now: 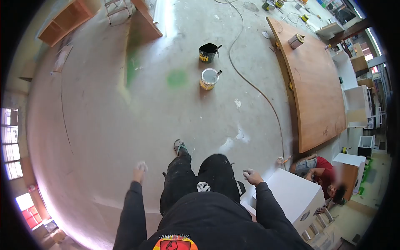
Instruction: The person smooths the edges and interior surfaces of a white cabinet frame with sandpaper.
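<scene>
My left hand (141, 171) is held out at my left side over the bare floor. It looks whitish and is smeared by motion, so its fingers cannot be made out; no object shows in it. On the other side, my right hand (253, 176) hangs just left of a white cabinet (287, 189). Its fingers are loosely bent and slightly apart, with white on the tips, and nothing shows in them. Ahead on the floor stand a paint can (209, 79) with pale grey contents and a black bucket (207, 54), each with a handle sticking out.
A long hose (256, 87) crosses the floor from the top toward the cabinet. A large wooden panel (318, 91) lies raised at the right, with a can (296, 41) on it. Beyond the cabinet, a person in a red shirt (324, 173) is low beside another white box.
</scene>
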Motion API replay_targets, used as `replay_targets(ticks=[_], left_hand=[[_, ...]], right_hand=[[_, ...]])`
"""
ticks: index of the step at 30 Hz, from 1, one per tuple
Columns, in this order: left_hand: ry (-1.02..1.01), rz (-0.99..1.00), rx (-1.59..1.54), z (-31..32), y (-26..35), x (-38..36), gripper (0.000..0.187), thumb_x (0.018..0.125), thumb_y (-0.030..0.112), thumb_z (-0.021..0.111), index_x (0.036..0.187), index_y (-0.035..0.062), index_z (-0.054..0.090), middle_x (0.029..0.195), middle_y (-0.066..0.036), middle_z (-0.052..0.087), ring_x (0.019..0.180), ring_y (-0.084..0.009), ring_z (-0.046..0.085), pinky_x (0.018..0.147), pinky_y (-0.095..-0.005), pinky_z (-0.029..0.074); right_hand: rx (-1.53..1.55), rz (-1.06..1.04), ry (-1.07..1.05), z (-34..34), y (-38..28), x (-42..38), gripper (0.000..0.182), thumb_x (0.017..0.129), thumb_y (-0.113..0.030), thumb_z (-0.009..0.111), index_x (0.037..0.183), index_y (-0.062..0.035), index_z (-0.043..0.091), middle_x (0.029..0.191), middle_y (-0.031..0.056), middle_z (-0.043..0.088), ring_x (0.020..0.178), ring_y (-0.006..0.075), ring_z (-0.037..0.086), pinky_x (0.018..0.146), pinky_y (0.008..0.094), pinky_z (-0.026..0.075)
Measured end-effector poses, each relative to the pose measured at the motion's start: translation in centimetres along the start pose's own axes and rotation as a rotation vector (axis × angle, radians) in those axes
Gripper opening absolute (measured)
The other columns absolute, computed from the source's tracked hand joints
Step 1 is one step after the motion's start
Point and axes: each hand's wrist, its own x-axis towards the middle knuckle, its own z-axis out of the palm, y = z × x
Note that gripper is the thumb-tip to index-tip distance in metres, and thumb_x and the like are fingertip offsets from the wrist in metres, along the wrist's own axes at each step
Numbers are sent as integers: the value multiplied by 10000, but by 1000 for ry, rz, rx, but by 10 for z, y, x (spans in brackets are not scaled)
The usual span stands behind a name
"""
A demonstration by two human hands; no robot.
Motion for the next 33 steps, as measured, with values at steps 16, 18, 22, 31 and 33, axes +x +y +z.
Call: replay_targets(ticks=[16, 18, 22, 31, 33], left_hand=[[-423, -48, 635, 79, 282, 217, 180, 906, 204, 564, 938, 45, 642, 730, -12, 609, 631, -109, 553, 621, -289, 462], [-450, -119, 674, 87, 310, 223, 196, 911, 225, 569, 905, 46, 649, 668, -9, 582, 592, -105, 537, 573, -278, 450], [-431, -323, 581, 99, 338, 296, 189, 914, 237, 578, 1023, 86, 603, 773, -49, 647, 644, -172, 643, 503, -314, 470], [-461, -30, 449, 227, 560, 528, 307, 922, 236, 577, 1139, 22, 543, 879, -97, 651, 698, -193, 652, 537, -288, 470], [-469, 21, 403, 265, 612, 560, 331, 921, 247, 576, 1147, 7, 543, 888, -116, 653, 698, -197, 654, 533, -285, 474]], right_hand=[[496, 94, 289, -91, -190, 159, 310, 871, -221, 594, 1075, 6, 646, 928, 158, 687, 791, 200, 662, 717, 332, 521], [393, 37, 407, -110, -201, 173, 271, 867, -167, 572, 1051, 18, 645, 893, 139, 679, 759, 188, 651, 700, 313, 513], [351, -85, 616, -144, -229, 189, 234, 784, -39, 528, 970, 10, 660, 839, 110, 675, 713, 172, 638, 672, 298, 498], [400, 158, 740, -40, -290, 181, 165, 722, -15, 528, 792, -8, 677, 735, 89, 669, 670, 185, 638, 618, 323, 495], [800, 291, 651, -15, -312, 173, 135, 807, -68, 548, 840, -11, 666, 721, 71, 646, 632, 173, 633, 569, 312, 496]])
